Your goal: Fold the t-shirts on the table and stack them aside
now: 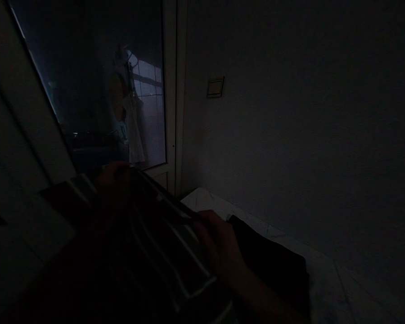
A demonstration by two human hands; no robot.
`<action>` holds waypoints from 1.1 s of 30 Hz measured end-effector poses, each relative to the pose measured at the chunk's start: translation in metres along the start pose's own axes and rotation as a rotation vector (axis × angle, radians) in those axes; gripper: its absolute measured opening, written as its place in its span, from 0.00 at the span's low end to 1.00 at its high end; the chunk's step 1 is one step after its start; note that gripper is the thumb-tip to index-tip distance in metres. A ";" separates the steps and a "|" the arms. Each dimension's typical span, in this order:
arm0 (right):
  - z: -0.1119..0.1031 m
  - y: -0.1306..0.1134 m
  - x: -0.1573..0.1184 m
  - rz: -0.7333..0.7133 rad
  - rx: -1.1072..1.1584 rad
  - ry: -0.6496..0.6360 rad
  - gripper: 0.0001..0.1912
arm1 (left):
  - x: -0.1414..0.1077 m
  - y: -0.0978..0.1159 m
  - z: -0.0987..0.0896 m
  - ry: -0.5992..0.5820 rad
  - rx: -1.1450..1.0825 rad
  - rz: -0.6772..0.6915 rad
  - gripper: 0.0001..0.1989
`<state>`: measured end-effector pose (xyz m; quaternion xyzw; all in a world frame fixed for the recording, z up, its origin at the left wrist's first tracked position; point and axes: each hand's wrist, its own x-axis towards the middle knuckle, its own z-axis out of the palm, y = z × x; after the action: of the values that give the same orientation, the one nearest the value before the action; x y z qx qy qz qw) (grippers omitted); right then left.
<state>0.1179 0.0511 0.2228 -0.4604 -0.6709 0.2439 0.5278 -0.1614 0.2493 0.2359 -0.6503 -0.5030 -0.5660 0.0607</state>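
A dark striped shirt (168, 243) with pale and grey-green bands hangs between my two hands, its upper edge stretched on a slant. My left hand (113, 184) is closed on that edge at the upper left, and a striped flap sticks out beyond it. Lower down on the right, my right hand (221, 245) pinches the same edge between thumb and fingers. A small pale tag shows inside the edge between the hands. The lower part of the shirt is lost in darkness.
A black folded cloth (270, 256) lies on a pale, marble-patterned tabletop (219, 204) at the right. Behind stand a wall with a light switch (215, 87) and a glass-paned door (170, 112). Clothes and a hat-like round thing show in the glass. The scene is very dark.
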 end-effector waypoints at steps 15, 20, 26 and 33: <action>-0.034 0.309 0.147 0.398 -0.860 -0.050 0.12 | -0.178 -0.083 0.179 -0.846 -0.069 0.414 0.25; -0.017 0.312 0.136 0.336 -0.960 -0.106 0.23 | -0.231 -0.105 0.135 -0.935 0.081 0.415 0.25; 0.009 0.296 0.078 0.173 -0.939 -0.594 0.33 | -0.249 -0.090 0.115 -0.932 0.155 0.399 0.32; -0.017 0.296 0.057 0.175 -0.869 -0.725 0.40 | -0.288 -0.086 0.090 -0.953 0.162 0.475 0.38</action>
<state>0.2391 0.2331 0.0151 -0.5760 -0.8069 0.1309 0.0042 -0.1210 0.1808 -0.0675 -0.9242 -0.3560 -0.1381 0.0022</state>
